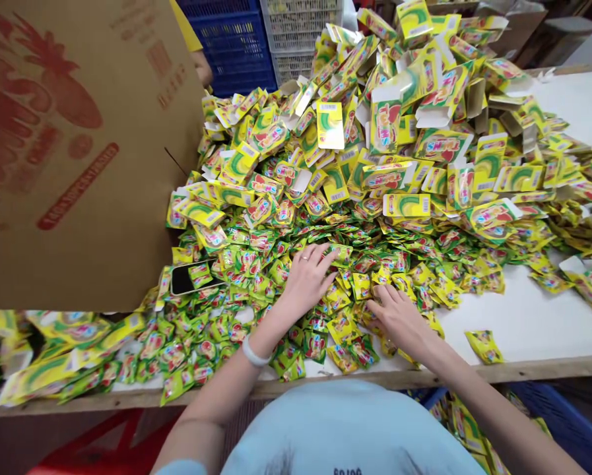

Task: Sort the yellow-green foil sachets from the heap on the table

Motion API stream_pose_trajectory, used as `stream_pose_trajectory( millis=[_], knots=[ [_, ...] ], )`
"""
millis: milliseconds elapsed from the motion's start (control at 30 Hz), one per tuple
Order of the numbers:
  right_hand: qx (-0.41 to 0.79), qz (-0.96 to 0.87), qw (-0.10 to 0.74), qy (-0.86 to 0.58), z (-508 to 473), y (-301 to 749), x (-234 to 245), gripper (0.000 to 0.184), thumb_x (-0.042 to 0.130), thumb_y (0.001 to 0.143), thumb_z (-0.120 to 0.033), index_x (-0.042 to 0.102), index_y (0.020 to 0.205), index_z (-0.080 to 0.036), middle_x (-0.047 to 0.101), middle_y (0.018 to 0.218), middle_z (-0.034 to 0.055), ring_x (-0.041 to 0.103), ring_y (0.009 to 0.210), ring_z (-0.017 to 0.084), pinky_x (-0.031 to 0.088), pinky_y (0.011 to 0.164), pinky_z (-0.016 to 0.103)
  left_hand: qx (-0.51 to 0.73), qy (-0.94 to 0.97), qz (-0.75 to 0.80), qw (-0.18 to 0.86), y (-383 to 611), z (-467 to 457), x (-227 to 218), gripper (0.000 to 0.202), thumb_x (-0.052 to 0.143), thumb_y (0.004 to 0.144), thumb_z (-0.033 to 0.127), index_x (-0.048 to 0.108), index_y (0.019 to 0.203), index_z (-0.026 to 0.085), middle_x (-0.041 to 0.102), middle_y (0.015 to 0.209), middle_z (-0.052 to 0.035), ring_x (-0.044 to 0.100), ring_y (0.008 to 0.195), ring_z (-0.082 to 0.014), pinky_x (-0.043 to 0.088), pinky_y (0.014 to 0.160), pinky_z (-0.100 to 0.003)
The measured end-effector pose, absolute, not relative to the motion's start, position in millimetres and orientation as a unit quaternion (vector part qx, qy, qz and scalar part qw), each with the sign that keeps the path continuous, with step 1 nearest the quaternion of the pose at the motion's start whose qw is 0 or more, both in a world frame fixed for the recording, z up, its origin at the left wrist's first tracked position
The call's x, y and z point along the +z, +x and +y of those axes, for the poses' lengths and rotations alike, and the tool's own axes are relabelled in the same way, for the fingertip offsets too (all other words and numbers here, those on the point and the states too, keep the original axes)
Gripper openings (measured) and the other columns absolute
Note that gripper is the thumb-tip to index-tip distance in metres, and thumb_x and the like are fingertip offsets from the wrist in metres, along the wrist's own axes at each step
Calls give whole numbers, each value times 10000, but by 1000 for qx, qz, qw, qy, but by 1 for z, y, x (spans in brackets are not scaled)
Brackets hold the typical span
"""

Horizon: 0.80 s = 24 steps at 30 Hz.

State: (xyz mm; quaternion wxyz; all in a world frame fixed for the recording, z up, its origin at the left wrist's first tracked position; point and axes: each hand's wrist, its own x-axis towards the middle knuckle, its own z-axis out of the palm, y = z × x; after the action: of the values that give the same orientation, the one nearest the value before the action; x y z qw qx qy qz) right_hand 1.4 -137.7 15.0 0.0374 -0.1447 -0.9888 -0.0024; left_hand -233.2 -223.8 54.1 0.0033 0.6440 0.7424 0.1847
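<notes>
My left hand (308, 280) rests on the heap of small green candy packets (251, 260), its fingers stretched and apart. By its fingertips lies a green packet (342, 254); I see no firm grip on it. My right hand (399, 318) is to the right, over yellow packets, with thumb and fingers apart. Its fingertips touch or nearly touch a yellow packet (382, 275). More yellow packets (342, 326) lie between the two hands. The undersides of both hands are hidden.
A large printed cardboard carton (78, 158) stands at the left. Behind the packets rises a pile of yellow-green small boxes (409, 175). A phone (189, 278) lies partly covered beside the carton. Blue crates (226, 49) and a person's yellow sleeve (185, 26) are at the back.
</notes>
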Motion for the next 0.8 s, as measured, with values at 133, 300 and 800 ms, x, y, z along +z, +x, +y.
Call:
stream_pose_trajectory(
  millis=[133,300,800],
  knots=[
    [22,-985,70,-158,-140,11,12,113,588,878,-102,623,929,-196,603,1207,145,570,1068,289,516,802,400,152,627,764,12,-234,-192,45,374,671,887,348,595,1189,140,598,1154,-143,539,1124,-311,449,949,-453],
    [235,-931,172,-220,-128,22,15,119,597,929,-248,574,820,-206,666,853,69,643,761,220,532,647,341,299,587,747,85,-236,-197,43,148,700,848,226,628,968,177,618,1111,-102,575,1103,-263,480,940,-422],
    [435,-723,458,-281,-137,-53,36,135,623,925,-340,570,888,-222,607,708,-13,552,574,131,475,555,266,592,372,559,446,-189,-227,74,508,757,774,336,594,1226,174,667,1286,-147,661,1142,-264,564,902,-353]
  ],
)
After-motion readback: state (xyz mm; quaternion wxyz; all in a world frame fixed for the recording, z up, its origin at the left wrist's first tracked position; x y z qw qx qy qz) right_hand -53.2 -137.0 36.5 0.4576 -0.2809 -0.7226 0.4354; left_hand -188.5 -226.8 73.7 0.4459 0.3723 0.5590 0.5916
